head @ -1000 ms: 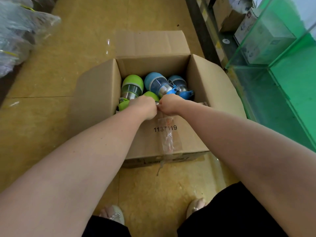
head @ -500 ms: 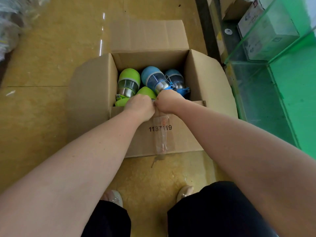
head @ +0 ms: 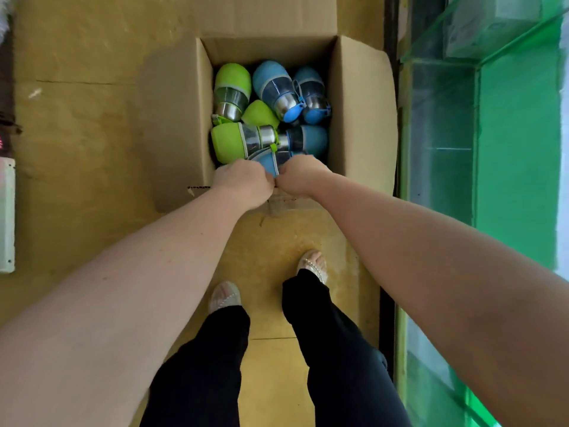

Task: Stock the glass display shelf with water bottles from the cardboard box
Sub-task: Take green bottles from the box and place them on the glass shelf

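Note:
An open cardboard box (head: 363, 118) sits on the yellowish floor in front of my feet. Several water bottles lie inside it: green ones (head: 231, 87) on the left, blue ones (head: 274, 84) on the right, all with steel middles. My left hand (head: 243, 183) and my right hand (head: 300, 177) are fists side by side, both gripping the box's near edge. A blue bottle (head: 269, 163) lies just beyond my knuckles. The glass display shelf (head: 443, 124) runs along the right, close to the box's right flap.
White boxes (head: 489, 23) stand on the upper glass level at the top right. A white object (head: 6, 214) lies at the left edge. My two feet (head: 224, 295) stand just behind the box. A dark strip (head: 389, 26) borders the shelf base.
The box has come nearer to my feet with both hands still on its near edge. The view now looks more steeply down, so more bottles show inside.

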`<state>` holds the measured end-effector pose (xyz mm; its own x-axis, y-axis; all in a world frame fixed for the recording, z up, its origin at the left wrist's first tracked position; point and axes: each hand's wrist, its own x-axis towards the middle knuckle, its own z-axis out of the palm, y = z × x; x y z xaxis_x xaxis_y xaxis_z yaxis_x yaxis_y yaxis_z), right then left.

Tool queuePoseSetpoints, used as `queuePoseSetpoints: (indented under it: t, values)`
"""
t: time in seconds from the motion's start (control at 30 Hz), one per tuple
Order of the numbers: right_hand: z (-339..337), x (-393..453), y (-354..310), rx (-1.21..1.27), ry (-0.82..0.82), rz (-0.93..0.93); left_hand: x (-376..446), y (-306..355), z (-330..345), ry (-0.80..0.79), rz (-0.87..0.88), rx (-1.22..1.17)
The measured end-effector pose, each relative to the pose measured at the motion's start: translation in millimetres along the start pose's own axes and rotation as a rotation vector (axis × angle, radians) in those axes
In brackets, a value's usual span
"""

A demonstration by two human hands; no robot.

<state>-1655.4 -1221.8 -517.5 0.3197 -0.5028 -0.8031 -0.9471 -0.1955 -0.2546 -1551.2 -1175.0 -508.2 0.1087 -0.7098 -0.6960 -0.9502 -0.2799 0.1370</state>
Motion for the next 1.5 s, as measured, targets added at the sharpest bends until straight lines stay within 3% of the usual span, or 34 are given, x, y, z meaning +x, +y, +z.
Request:
queuePoseSetpoints:
  t: [0.43, 0.63, 0.83, 1.07, 1.27, 1.5]
  values:
    - [61.1, -24.3, 4.8, -0.019, -0.046, 0.062, -35.3, -10.8, 44.4, -0.159, 0.1, 0.151]
    - [111.7, -12.1, 15.8, -0.052, -0.175, 0.088, -37.3, -22.6, 96.3, -0.289, 0.06, 0.131]
    - [134.3, 12.1, 37.9, 0.041, -0.185, 0.094, -11.2, -22.6, 123.2, -0.201, 0.059, 0.092]
    - [138.4, 29.6, 40.3, 0.145, -0.161, 0.135, 2.6, -21.8, 133.6, -0.25, 0.042, 0.09]
    - [108.5, 18.1, 20.9, 0.033, -0.258, 0.123, -8.3, -15.9, 100.1, -0.261, 0.066, 0.077]
    - [31.5, -27.5, -2.8, 0.088, -0.109, 0.049, -38.0, 3.3, 20.9, -0.137, 0.065, 0.056]
